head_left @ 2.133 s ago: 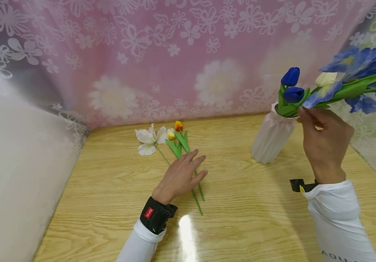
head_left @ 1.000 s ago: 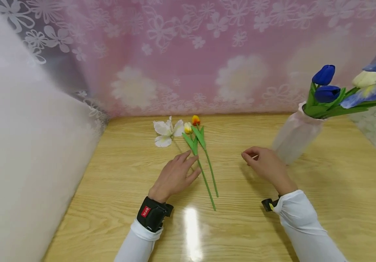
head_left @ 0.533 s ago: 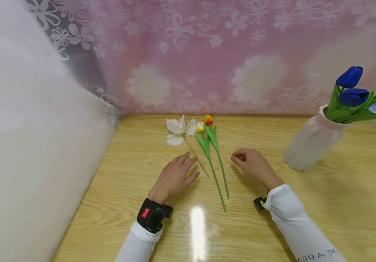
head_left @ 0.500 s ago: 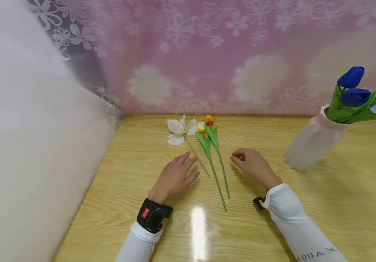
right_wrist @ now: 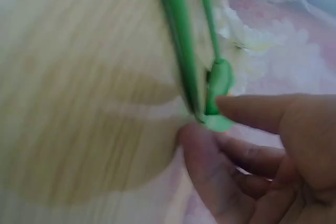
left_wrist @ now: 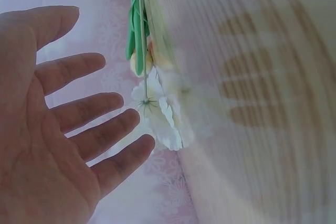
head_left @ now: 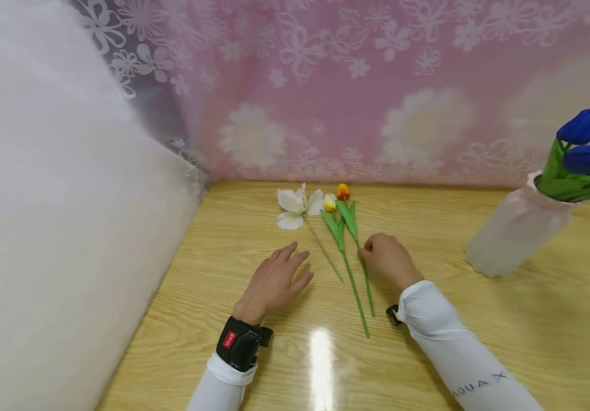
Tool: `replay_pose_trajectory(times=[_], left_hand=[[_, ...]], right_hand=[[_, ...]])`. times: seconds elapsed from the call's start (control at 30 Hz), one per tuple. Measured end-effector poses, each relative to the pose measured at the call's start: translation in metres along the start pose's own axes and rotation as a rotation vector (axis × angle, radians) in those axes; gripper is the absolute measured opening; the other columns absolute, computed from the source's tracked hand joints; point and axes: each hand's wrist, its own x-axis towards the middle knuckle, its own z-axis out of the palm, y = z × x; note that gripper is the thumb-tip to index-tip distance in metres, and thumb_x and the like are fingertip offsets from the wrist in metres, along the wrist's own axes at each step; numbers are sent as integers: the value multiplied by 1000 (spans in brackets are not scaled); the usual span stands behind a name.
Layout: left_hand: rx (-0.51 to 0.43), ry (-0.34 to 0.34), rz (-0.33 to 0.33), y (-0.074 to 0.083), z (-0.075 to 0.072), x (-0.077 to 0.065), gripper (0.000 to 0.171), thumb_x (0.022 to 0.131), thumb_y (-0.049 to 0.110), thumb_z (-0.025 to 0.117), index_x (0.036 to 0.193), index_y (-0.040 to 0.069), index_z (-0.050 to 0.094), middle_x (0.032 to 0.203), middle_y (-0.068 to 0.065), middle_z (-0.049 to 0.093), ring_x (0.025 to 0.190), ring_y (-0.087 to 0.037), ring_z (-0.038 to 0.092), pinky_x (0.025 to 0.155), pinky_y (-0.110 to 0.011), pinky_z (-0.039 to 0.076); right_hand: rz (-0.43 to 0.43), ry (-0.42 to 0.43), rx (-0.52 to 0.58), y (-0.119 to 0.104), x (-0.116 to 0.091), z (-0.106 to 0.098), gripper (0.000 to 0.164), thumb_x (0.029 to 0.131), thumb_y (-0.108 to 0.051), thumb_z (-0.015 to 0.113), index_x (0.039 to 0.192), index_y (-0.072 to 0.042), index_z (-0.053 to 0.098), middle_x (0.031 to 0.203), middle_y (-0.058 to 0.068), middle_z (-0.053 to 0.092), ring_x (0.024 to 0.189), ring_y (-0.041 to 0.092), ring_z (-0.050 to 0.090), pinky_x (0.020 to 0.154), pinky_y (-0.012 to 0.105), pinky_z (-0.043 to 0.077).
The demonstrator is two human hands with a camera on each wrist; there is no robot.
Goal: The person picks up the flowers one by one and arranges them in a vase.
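Note:
My right hand (head_left: 390,260) has its thumb and curled index finger on either side of an orange-red tulip's (head_left: 343,192) green stem, just below the leaves. In the right wrist view the blurred stem (right_wrist: 181,40) runs down between those fingertips. Beside it, on its left, a white-and-yellow tulip (head_left: 330,202) lies nearly parallel. Further left is a white flower (head_left: 291,219) with broad petals and a thin bare stem. My left hand (head_left: 271,279) hovers near that stem's lower end, fingers spread and holding nothing; the left wrist view shows its bare palm (left_wrist: 47,145).
A pale ribbed vase (head_left: 521,228) stands tilted in the head view at the right, holding blue tulips (head_left: 581,127) and leaves; its other flowers run out of frame. A pink floral curtain (head_left: 326,85) borders the wooden table's (head_left: 213,319) back, a white wall (head_left: 95,188) its left.
The right hand has left the vase, travelled left across the table and come to the orange tulip's stem. The left hand stays spread. The head view has swung left.

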Motion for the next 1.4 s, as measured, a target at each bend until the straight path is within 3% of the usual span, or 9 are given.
replay_pose_trajectory(times=[0.3, 0.5, 0.7, 0.97, 1.23, 1.4], left_hand=[[-16, -24, 22, 9, 5, 7, 46, 100, 41, 48, 135, 12, 56, 145, -16, 41, 127, -34, 43, 98, -50, 40], [-8, -16, 14, 10, 3, 11, 46, 100, 41, 49, 134, 12, 57, 144, -16, 42, 128, -33, 43, 98, -50, 40], [-19, -5, 7, 10, 2, 9, 46, 99, 40, 51, 133, 11, 57, 144, -15, 43, 128, -32, 43, 99, -49, 39], [-42, -5, -13, 11, 5, 2, 45, 99, 41, 50, 132, 11, 59, 144, -15, 42, 128, -34, 43, 99, -50, 39], [-43, 20, 2, 12, 7, 4, 43, 98, 39, 52, 131, 11, 59, 143, -16, 43, 126, -34, 45, 98, -50, 40], [-52, 22, -7, 12, 6, 3, 43, 98, 38, 54, 131, 11, 58, 144, -17, 42, 127, -35, 44, 98, -51, 40]], right_hand=[[57, 7, -28, -2, 6, -2, 28, 91, -13, 63, 64, -6, 66, 55, 0, 52, 48, 13, 45, 44, 25, 36], [30, -30, 28, -1, 7, -8, 46, 90, -7, 58, 46, -14, 48, 41, -6, 36, 38, 8, 31, 39, 21, 26], [64, -67, 62, -2, 10, -6, 39, 87, -4, 56, 48, -11, 54, 41, -4, 43, 38, 9, 36, 40, 21, 29], [67, -96, 46, -11, 6, 0, 47, 86, -3, 57, 43, -15, 42, 38, -5, 35, 35, 8, 26, 36, 20, 22], [66, -52, 15, -9, 6, 5, 49, 85, -9, 62, 42, -16, 40, 38, -7, 31, 36, 6, 25, 38, 19, 20], [54, -66, 106, -2, 5, -2, 34, 87, -9, 62, 53, -9, 59, 44, -2, 50, 39, 9, 48, 41, 21, 37]])
